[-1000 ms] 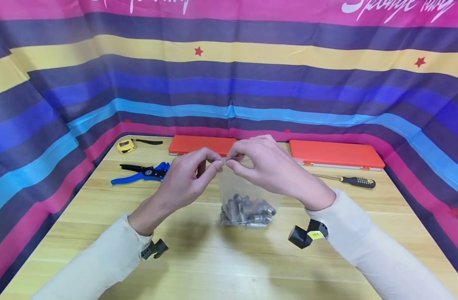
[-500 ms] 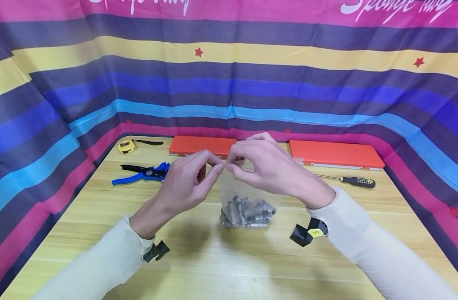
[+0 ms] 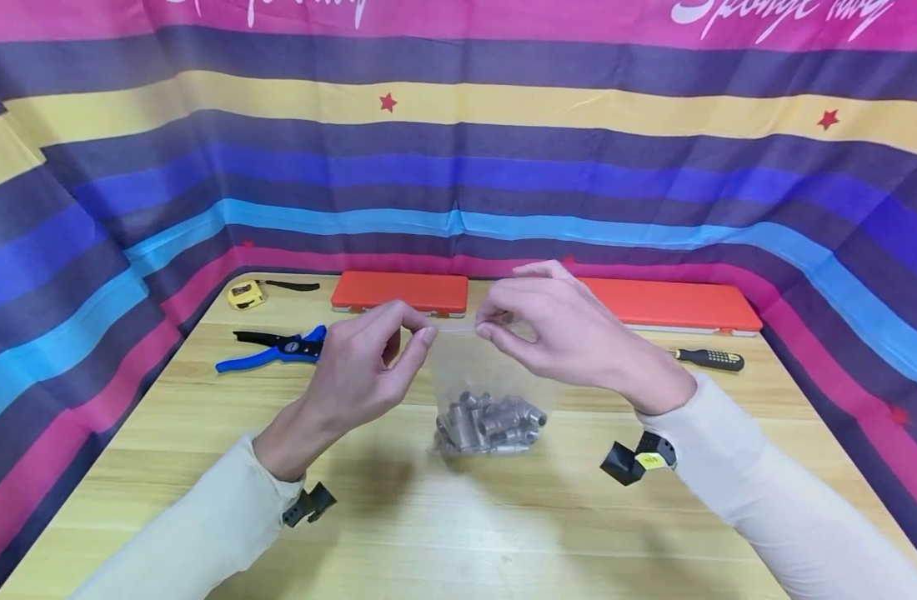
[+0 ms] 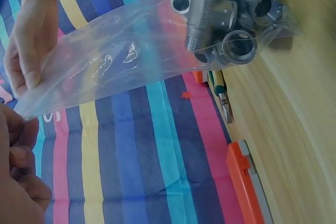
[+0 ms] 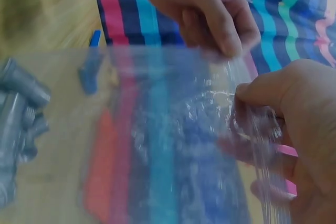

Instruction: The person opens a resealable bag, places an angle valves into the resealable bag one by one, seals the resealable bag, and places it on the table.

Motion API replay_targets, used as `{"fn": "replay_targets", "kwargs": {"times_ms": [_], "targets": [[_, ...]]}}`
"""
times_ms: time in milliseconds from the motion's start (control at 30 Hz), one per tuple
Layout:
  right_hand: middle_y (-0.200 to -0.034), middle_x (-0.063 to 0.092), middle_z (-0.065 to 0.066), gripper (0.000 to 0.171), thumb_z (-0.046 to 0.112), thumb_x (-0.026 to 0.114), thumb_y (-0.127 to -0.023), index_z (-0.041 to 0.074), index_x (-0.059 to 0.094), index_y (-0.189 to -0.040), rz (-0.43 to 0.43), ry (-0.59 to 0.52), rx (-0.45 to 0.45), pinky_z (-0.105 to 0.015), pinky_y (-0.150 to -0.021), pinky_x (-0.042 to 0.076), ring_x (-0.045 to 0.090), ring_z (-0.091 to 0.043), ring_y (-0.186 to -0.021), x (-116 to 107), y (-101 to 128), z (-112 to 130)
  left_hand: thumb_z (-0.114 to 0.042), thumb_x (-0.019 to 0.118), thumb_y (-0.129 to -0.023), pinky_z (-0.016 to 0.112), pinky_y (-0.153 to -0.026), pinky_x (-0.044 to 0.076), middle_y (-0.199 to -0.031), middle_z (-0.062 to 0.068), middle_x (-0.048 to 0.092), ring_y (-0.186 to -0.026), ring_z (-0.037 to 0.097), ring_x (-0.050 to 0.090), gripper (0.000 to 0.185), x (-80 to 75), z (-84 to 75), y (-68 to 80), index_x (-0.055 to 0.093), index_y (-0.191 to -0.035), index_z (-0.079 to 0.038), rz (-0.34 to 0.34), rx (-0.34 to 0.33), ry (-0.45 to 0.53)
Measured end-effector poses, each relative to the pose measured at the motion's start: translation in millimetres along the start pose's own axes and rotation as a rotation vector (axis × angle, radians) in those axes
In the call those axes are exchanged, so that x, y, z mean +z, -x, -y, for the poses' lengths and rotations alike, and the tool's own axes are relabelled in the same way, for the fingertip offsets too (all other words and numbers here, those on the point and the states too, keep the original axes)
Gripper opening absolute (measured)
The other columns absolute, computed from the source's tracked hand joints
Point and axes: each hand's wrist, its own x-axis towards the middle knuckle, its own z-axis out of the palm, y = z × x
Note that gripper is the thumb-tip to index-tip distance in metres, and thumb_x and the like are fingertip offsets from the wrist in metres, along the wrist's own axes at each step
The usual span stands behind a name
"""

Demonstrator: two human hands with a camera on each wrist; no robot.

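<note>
A clear plastic bag [image 3: 481, 367] stands upright on the wooden table [image 3: 458, 517], its bottom full of several grey metal fittings [image 3: 488, 423]. My left hand [image 3: 368, 358] pinches the bag's top edge at the left end, and my right hand [image 3: 556, 333] pinches the same edge at the right end. The top strip is stretched flat between the two pinches. The left wrist view looks up at the bag [image 4: 121, 56] and the threaded fittings [image 4: 226, 30]. In the right wrist view, both hands' fingertips [image 5: 231, 45] grip the crinkled top of the bag [image 5: 173, 129].
Two orange cases [image 3: 400, 292] [image 3: 672, 304] lie along the table's far edge. Blue-handled pliers [image 3: 274, 350] and a yellow tape measure [image 3: 247, 293] sit at the far left, a black-handled screwdriver [image 3: 709, 359] at the far right. A striped cloth backdrop [image 3: 458, 150] surrounds the table.
My hands have moved apart along the bag's top edge; the two pinches that nearly touched are now spread, with the strip taut between them.
</note>
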Motion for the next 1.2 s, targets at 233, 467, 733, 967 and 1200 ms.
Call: {"fn": "replay_targets", "kwargs": {"times_ms": [233, 467, 733, 967, 1200], "targets": [[-0.098, 0.079, 0.008, 0.005, 0.017, 0.078, -0.099, 0.018, 0.079, -0.104, -0.011, 0.002, 0.061, -0.053, -0.116, 0.042, 0.072, -0.011, -0.092, -6, 17, -15, -0.003, 0.075, -0.097, 0.026, -0.050, 0.035, -0.069, 0.001, 0.053, -0.059, 0.008, 0.040, 0.005, -2.9, 4.7, 4.1, 0.071, -0.099, -0.004, -0.003, -0.024, 0.005], [-0.092, 0.076, 0.008, 0.006, 0.012, 0.076, -0.099, 0.016, 0.079, -0.103, -0.022, 0.003, 0.096, -0.056, -0.116, 0.041, 0.071, -0.010, -0.090, -13, 32, -28, -0.002, 0.075, -0.096, 0.024, -0.051, 0.034, -0.068, 0.001, 0.052, -0.059, 0.008, 0.040, 0.005, -2.4, 6.7, 4.6, 0.072, -0.098, -0.005, -0.012, -0.032, 0.010], [-0.088, 0.075, 0.008, 0.011, 0.007, 0.081, -0.095, 0.017, 0.074, -0.095, -0.071, 0.051, 0.125, -0.059, -0.115, 0.042, 0.073, -0.013, -0.089, -20, 52, -43, 0.000, 0.074, -0.097, 0.021, -0.052, 0.032, -0.068, -0.001, 0.051, -0.059, 0.007, 0.040, 0.005, -3.9, 9.9, 6.8, 0.072, -0.098, -0.005, -0.022, -0.048, 0.033], [-0.091, 0.076, 0.008, 0.011, 0.007, 0.079, -0.096, 0.017, 0.075, -0.096, -0.064, 0.042, 0.177, -0.060, -0.117, 0.040, 0.075, -0.021, -0.100, -25, 63, -50, -0.001, 0.074, -0.098, 0.019, -0.053, 0.033, -0.069, -0.002, 0.053, -0.060, 0.007, 0.042, 0.005, -4.3, 11.1, 8.0, 0.071, -0.098, -0.005, -0.022, -0.066, 0.052], [-0.095, 0.076, 0.009, 0.014, 0.008, 0.082, -0.095, 0.020, 0.076, -0.100, -0.128, 0.010, 0.229, -0.048, -0.103, 0.045, 0.069, -0.018, -0.099, -23, 76, -52, -0.002, 0.076, -0.098, 0.020, -0.052, 0.033, -0.069, -0.002, 0.052, -0.060, 0.006, 0.042, 0.005, -3.9, 8.2, 8.7, 0.071, -0.101, -0.004, -0.003, -0.088, 0.053]]}}
